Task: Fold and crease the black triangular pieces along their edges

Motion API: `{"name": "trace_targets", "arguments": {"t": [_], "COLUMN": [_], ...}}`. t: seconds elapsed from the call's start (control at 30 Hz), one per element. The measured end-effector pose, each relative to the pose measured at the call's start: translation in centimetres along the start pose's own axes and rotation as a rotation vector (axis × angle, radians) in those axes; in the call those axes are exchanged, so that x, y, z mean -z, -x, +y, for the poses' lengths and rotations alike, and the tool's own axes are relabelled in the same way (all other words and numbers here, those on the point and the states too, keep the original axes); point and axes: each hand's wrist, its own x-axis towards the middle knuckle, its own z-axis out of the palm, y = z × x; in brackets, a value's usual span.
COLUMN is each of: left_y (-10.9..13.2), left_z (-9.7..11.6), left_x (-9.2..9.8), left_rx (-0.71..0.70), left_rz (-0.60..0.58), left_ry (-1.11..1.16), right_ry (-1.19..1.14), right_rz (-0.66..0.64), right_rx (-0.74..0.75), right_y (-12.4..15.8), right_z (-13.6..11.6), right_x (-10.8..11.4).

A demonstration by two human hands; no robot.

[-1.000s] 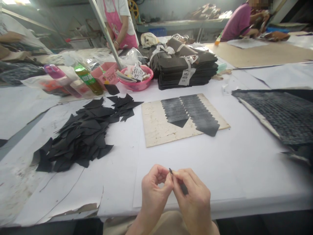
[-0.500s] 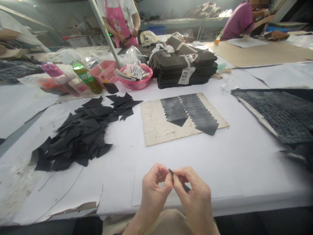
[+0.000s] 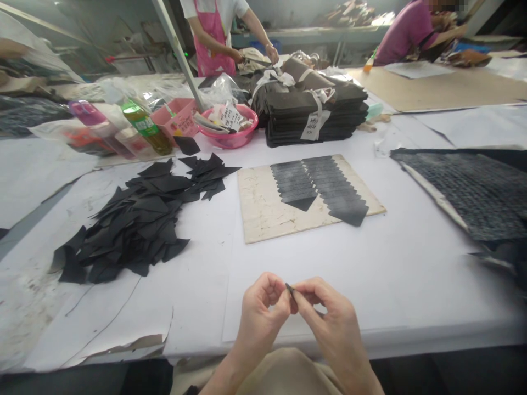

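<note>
Close to the table's front edge, my left hand point(image 3: 265, 307) and my right hand point(image 3: 327, 307) meet fingertip to fingertip. Both pinch one small black fabric-like piece point(image 3: 290, 287); most of it is hidden by the fingers. Beyond them lies a beige board point(image 3: 263, 219) carrying two rows of overlapping dark pieces point(image 3: 335, 186) with zigzag edges. To the left, a loose heap of black cut pieces point(image 3: 132, 219) is spread over the white table point(image 3: 197, 307).
Behind the board stand a tied stack of dark panels point(image 3: 313, 115) and a pink basin point(image 3: 230, 140). Bottles point(image 3: 144, 126) lie at the back left. Dark textured material point(image 3: 473, 186) is at the right. A person in a pink apron point(image 3: 209, 44) and another in purple point(image 3: 405, 33) are across.
My hands keep their pinch on the black piece, with only slight finger movement. The person in the pink apron has reached an arm out toward the stack.
</note>
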Motion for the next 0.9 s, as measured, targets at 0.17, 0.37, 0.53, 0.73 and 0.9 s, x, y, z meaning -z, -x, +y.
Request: {"name": "trace_targets", "arguments": {"t": [0.17,0.37,0.53,0.73,0.9], "left_y": [-0.08,0.19,0.18,0.48,0.58], "left_z": [0.43,0.14,0.26,0.40,0.29], "left_x": [0.12,0.06,-0.01,0.20,0.32], "left_rx": [-0.002,-0.067,-0.160,-0.224,-0.223], "left_rz": [0.042,0.040,0.058,0.019,-0.004], "left_ry": [-0.094,-0.168,-0.281,-0.327,-0.311], "right_ry": [0.110,0.271,0.365,0.386,0.324], "right_rz": [-0.096,-0.020,-0.007,0.028,0.088], "right_rx": [0.168,0.295,0.354,0.366,0.294], "right_y": [-0.13,0.13,0.24,0.27,0.44], "right_z": [0.67,0.91,0.80,0.46,-0.04], "right_x": [0.73,0.35,0.42,0.12,-0.26]}}
